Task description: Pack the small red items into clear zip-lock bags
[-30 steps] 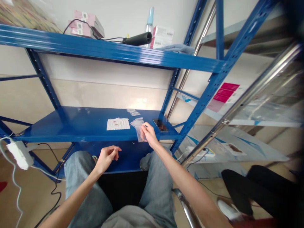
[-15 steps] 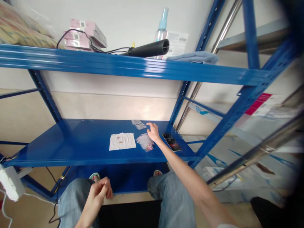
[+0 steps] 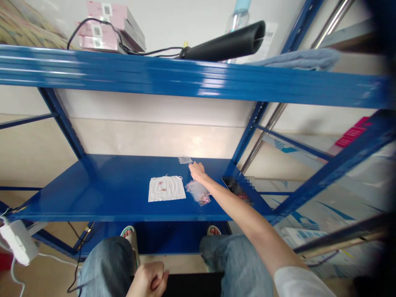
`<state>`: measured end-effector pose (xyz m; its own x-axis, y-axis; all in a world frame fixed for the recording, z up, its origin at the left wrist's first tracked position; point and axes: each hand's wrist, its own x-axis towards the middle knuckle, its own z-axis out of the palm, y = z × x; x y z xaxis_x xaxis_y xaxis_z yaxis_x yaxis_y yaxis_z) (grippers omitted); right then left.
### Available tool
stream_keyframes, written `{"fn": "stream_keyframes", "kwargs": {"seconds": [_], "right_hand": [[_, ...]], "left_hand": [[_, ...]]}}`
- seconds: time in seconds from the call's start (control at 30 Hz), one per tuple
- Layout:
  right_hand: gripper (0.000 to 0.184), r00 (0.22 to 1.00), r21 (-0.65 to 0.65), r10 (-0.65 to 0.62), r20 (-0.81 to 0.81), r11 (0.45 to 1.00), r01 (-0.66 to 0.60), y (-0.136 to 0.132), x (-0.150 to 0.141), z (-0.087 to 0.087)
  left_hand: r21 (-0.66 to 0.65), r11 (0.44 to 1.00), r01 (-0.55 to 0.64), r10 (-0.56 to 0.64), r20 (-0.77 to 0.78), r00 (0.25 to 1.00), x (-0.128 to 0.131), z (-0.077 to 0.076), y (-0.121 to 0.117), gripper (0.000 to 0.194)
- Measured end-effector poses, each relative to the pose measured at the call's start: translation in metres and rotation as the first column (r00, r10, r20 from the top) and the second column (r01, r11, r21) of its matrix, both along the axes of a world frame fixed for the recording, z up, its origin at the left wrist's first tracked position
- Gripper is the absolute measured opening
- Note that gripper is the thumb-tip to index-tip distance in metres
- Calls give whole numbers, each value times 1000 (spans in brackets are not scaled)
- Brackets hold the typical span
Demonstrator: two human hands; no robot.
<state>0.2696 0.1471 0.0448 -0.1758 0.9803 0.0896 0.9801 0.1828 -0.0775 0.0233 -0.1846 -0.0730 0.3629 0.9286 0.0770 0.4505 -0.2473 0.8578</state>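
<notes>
My right hand (image 3: 197,171) reaches out over the lower blue steel shelf (image 3: 93,198), its fingertips at a small clear plastic packet (image 3: 185,160). Just below that hand lies a clear plastic bag (image 3: 198,192) with small pink-red items inside. To its left is a white cloth square (image 3: 166,188) with small marks on it. A phone (image 3: 235,187) with a blurred screen lies partly under my right forearm. My left hand (image 3: 148,279) is curled into a loose fist over my left knee, holding nothing.
The upper blue shelf (image 3: 185,76) carries pink boxes (image 3: 105,33), a black tube (image 3: 225,43), and a folded grey-blue cloth (image 3: 300,60). A white power strip (image 3: 18,242) hangs at the left. Blue uprights and a steel pole (image 3: 337,243) stand at the right.
The clear bag has left my right hand and lies on the shelf. My right hand has moved left toward the small packet. My left hand has dropped to my knee and closed.
</notes>
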Motion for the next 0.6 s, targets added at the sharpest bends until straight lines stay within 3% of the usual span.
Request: {"fn": "stream_keyframes", "kwargs": {"seconds": [0.1,0.2,0.27,0.33,0.4,0.47,0.6], "right_hand": [[31,1000,71,-21,-12,997,22,-11,7,20],[29,994,209,13,-108,978,10,-37,13,47],[24,957,371,119,-265,928,-13,-70,14,59],[19,880,484,251,-402,874,-27,-117,9,59],[14,803,507,337,-491,860,-51,-172,1,45],[12,731,451,414,-543,878,-162,-227,-8,21],[13,608,266,420,-674,906,-330,-307,-22,-35]], "left_hand": [[9,999,40,-39,-32,999,3,1,-2,52],[35,999,-26,26,2,1000,3,6,-4,51],[35,992,-118,116,49,992,4,16,-6,51],[20,980,-196,192,112,975,3,30,-7,45],[18,982,-185,178,199,964,3,45,-8,30],[55,977,-204,182,270,946,1,54,-9,26],[92,992,-90,67,224,972,-1,48,-13,54]]}}
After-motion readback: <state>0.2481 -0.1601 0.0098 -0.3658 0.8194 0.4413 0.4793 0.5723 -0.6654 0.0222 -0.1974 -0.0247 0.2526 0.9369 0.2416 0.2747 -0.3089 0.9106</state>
